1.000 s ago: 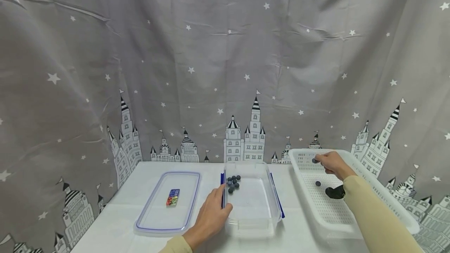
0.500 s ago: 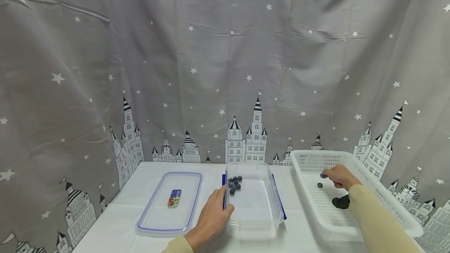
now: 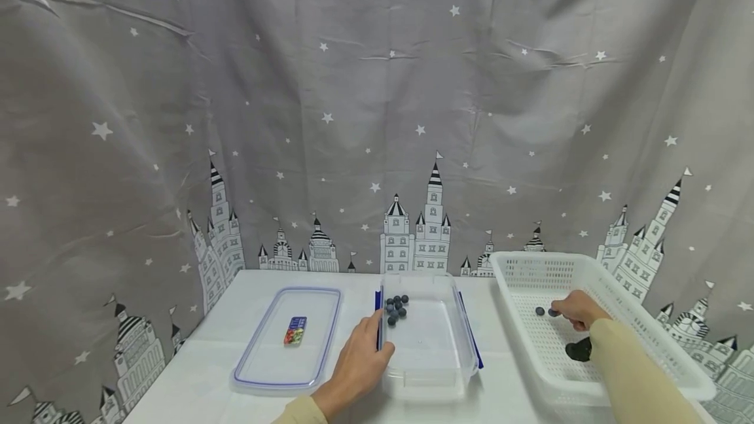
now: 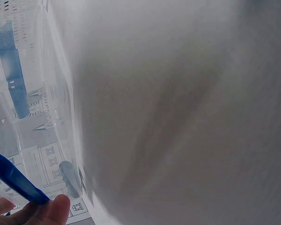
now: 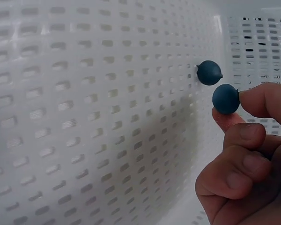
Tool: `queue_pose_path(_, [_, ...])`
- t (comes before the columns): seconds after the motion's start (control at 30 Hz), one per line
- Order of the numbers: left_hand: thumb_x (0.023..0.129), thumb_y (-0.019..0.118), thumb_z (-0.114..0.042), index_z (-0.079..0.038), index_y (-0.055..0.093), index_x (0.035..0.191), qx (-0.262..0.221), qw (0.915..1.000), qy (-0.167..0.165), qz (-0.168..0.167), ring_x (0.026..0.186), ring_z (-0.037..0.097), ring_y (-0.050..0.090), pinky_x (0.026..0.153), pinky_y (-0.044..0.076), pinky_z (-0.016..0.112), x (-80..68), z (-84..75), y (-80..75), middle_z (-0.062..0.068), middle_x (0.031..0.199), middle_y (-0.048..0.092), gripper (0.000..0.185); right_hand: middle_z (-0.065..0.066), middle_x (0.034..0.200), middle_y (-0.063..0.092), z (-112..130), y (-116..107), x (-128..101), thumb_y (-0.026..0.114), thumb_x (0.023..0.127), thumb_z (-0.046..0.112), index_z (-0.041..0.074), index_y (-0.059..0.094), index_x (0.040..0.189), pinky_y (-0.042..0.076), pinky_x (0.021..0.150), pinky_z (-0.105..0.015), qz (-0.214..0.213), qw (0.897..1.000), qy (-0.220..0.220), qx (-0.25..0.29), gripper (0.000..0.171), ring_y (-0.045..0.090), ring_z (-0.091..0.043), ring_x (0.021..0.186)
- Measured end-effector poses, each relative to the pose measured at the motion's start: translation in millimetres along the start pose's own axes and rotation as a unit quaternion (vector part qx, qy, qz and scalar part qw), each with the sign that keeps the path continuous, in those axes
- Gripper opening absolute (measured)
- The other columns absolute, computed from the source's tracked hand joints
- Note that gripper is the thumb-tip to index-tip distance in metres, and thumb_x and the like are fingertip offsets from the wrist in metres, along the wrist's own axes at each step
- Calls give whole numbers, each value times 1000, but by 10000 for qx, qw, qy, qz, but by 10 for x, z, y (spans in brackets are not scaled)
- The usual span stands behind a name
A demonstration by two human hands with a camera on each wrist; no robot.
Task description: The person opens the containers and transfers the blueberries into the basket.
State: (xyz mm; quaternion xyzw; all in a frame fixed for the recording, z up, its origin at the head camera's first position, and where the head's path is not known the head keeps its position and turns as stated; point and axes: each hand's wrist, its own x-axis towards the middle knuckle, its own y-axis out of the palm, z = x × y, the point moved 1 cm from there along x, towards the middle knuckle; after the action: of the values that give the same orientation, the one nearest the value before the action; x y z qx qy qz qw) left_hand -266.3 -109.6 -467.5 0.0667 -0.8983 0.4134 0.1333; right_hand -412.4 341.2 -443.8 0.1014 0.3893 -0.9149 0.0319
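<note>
On a white table (image 3: 497, 339) before a starry curtain (image 3: 353, 90), left hand (image 3: 360, 357) grips box (image 3: 427, 379), right hand (image 3: 580, 310) pinches berry (image 5: 225, 99).

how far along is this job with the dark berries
Apparently done: one loose berry in the white basket. In hand: the right hand pinches a second berry beside it, lowered over the last second, so a transfer into the basket looks likely. Left, if so: the berry cluster in the clear box, which the left hand touches. The lid lies off, beside the box.
</note>
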Motion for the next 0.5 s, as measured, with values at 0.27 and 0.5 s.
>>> queue_pose_path(0.27, [89,60,-28,-2,43,150,28,10000,77,9,119,32,58,100,48,52,-18,2,20,16,133,58,68,5,52,37,-58,43,-16,57,86,16,5,56,68,34,46,-19,59,10000,-15,-57,22,36,-7,46])
queue_pose_path(0.5, [89,60,-28,-4,44,150,19,10000,43,-75,118,31,59,100,48,52,-24,7,-2,15,133,59,68,5,52,37,-54,65,16,57,88,16,2,59,74,34,46,-19,39,9998,20,-196,20,36,-7,46])
